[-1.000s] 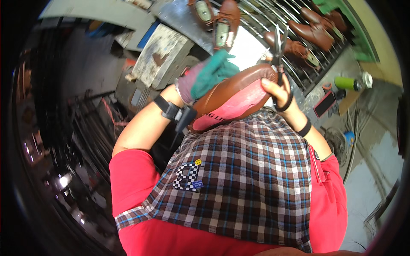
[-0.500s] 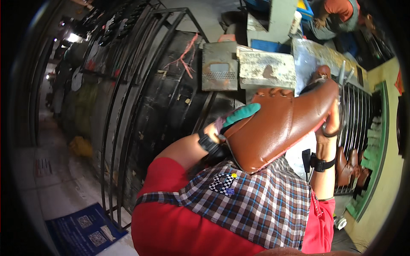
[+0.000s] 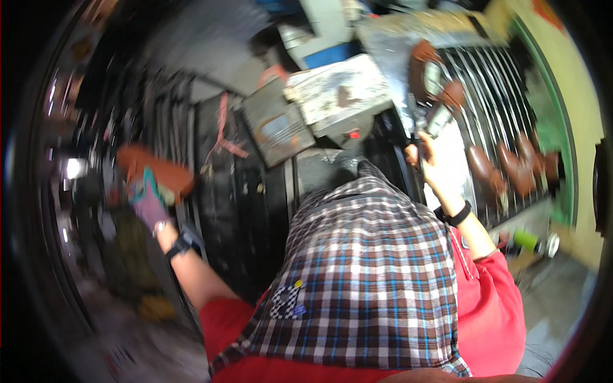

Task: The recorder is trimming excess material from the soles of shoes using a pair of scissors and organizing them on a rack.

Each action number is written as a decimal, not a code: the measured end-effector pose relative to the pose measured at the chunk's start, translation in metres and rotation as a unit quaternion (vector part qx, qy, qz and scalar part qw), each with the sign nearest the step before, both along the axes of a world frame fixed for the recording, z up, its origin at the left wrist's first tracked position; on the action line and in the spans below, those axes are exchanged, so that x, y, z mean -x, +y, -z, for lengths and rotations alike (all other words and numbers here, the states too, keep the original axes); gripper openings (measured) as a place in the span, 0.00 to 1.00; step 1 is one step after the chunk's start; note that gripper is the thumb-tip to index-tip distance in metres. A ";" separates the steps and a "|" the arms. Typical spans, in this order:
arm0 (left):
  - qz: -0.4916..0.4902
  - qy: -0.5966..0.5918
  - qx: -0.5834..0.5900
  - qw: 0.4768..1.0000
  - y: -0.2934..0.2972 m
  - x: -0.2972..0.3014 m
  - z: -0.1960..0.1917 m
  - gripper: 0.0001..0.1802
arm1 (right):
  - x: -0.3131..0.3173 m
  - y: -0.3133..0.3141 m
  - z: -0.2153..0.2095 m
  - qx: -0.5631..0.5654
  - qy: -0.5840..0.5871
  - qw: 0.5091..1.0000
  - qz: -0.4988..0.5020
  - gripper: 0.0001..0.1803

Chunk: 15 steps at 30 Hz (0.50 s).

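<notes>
At the far left my left hand (image 3: 149, 201), in a purple and teal glove, is closed around a brown leather shoe (image 3: 159, 171). The shoe is beside a dark metal rack, and motion blurs it; whether it rests on the rack I cannot tell. My right hand (image 3: 426, 156), bare, is closed on a pair of scissors (image 3: 419, 170), with the blades pointing away from me and partly blurred. Just beyond that hand lie a brown shoe (image 3: 419, 67) and another brown shoe (image 3: 452, 96), on the worktop's right side.
A rack of metal bars (image 3: 488, 96) on the right carries several brown shoes (image 3: 518, 169). Ahead stand a worn pale metal box (image 3: 338, 89) and a grey perforated metal box (image 3: 276, 127). Pink string (image 3: 223, 131) hangs by the dark panels, and a green-edged frame (image 3: 562, 121) borders the right.
My left hand has carried the brown shoe from in front of my chest out to the far left. My right hand has let go of that shoe and still holds the scissors. My view has turned.
</notes>
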<state>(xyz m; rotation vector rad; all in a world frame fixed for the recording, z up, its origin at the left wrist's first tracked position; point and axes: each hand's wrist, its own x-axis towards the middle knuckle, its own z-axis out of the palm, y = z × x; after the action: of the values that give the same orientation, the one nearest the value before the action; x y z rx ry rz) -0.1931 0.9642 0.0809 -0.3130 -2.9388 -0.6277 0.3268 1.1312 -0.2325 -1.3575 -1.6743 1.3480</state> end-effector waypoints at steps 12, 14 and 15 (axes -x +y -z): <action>0.258 0.392 0.085 0.879 0.014 -0.086 -0.027 0.32 | -0.044 -0.007 0.013 0.136 0.171 0.971 0.097 0.29; 0.432 0.125 -0.074 0.890 0.080 -0.170 0.012 0.30 | -0.047 -0.011 0.023 0.188 0.207 0.950 0.141 0.31; 0.543 -0.059 -0.141 0.826 0.118 -0.183 0.056 0.32 | -0.061 -0.010 0.018 0.190 0.203 0.946 0.165 0.32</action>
<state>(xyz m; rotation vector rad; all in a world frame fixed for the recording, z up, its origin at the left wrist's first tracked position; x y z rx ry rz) -0.0102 1.0820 0.0252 -1.9943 -2.4282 -1.1714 0.3877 1.1214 -0.2507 -1.3707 -0.9011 1.6574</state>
